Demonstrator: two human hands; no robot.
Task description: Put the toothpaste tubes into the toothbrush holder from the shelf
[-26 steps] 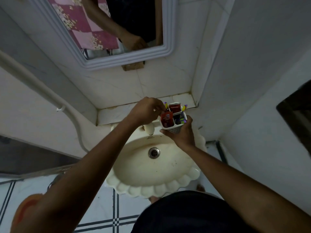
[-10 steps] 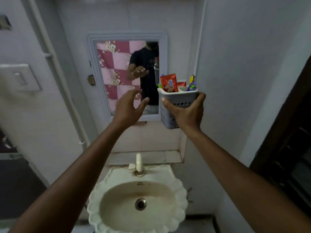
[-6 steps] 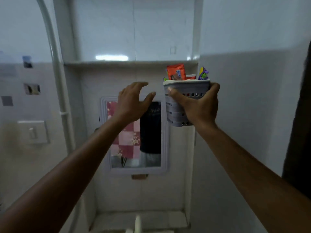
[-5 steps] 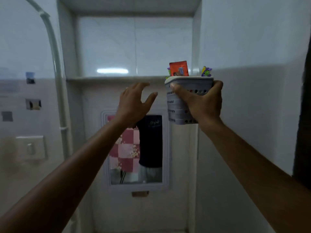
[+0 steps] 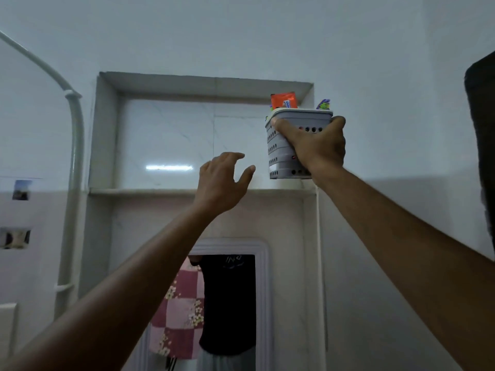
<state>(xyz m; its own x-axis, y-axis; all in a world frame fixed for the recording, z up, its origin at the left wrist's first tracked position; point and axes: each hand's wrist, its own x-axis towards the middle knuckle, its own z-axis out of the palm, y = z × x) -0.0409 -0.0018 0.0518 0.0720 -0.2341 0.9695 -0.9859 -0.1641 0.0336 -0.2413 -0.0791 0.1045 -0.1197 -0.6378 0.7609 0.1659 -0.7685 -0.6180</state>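
Observation:
A grey perforated toothbrush holder (image 5: 278, 145) is raised at the right end of the wall niche, its base just above the shelf ledge (image 5: 150, 191). My right hand (image 5: 316, 145) grips its front. An orange-red toothpaste tube (image 5: 284, 100) sticks up from the holder, and a purple and green item (image 5: 323, 104) pokes out at the right. My left hand (image 5: 222, 180) hovers open, fingers spread, left of the holder and in front of the ledge, touching nothing. The holder's inside is hidden.
The niche is framed by stone (image 5: 206, 83) with a marble back wall. A white pipe (image 5: 73, 162) runs down the left wall. A framed mirror (image 5: 227, 303) hangs below the shelf. A dark edge (image 5: 482, 156) stands at the far right.
The view has tilted up from the sink to the niche. My right hand has carried the holder up to shelf level. My left hand let go of the tubes and now hovers open.

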